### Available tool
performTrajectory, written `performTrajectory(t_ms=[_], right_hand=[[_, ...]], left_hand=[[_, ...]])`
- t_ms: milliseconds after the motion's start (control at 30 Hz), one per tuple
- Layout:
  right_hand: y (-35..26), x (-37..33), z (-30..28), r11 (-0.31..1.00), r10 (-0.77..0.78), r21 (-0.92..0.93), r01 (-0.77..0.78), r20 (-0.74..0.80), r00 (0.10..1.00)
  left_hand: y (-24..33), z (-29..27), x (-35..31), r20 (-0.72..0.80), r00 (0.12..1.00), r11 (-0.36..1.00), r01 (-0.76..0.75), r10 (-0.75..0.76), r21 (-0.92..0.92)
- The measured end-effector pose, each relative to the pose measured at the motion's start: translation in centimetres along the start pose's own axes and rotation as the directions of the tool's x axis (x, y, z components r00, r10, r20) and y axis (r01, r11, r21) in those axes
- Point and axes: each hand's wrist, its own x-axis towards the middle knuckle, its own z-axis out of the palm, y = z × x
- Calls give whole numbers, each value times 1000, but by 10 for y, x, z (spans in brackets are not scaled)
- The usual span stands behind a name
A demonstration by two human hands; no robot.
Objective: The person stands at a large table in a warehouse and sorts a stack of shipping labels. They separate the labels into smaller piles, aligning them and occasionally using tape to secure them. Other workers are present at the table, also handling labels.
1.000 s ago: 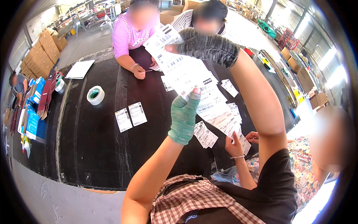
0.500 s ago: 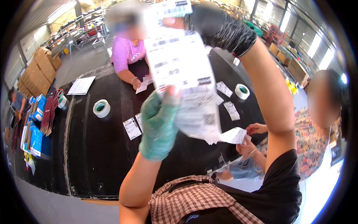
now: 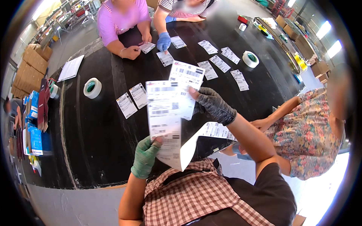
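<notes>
My left hand [image 3: 144,157], in a green glove, pinches the lower part of a long strip of white printed labels [image 3: 163,111]. Below that hand the strip loops round and runs right across the table edge, its far part [image 3: 215,130] lying beside the person at the right. My right hand [image 3: 215,105], in a dark grey glove with bare fingertips, grips a white label piece [image 3: 187,75], thumb on its face. That piece overlaps behind the strip's upper right edge. Whether it is one label or several stacked, I cannot tell.
Several labels [image 3: 207,70] lie spread on the black table [image 3: 102,143]. Tape rolls [image 3: 92,88] stand at left and right [image 3: 250,59]. Across the table, one person handles a label [image 3: 147,47]; another's blue-gloved hand [image 3: 164,42] touches one. Blue boxes [image 3: 34,139] sit far left.
Both my hands have come down from high up, and my right hand now holds its label piece beside the strip. The view has shifted, bringing in a blue-gloved person across the table.
</notes>
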Motion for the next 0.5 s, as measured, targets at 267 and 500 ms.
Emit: performTrajectory(t_ms=[267,500], right_hand=[[-3,15,-36,999,-31,-44,29,-45,998],[-6,41,-50,999,25,-26,-23,103,994]], left_hand=[[-8,-6,8,-209,976,969,-103,55,-226],[7,18,29,-178,984,982,-54,21,-181]])
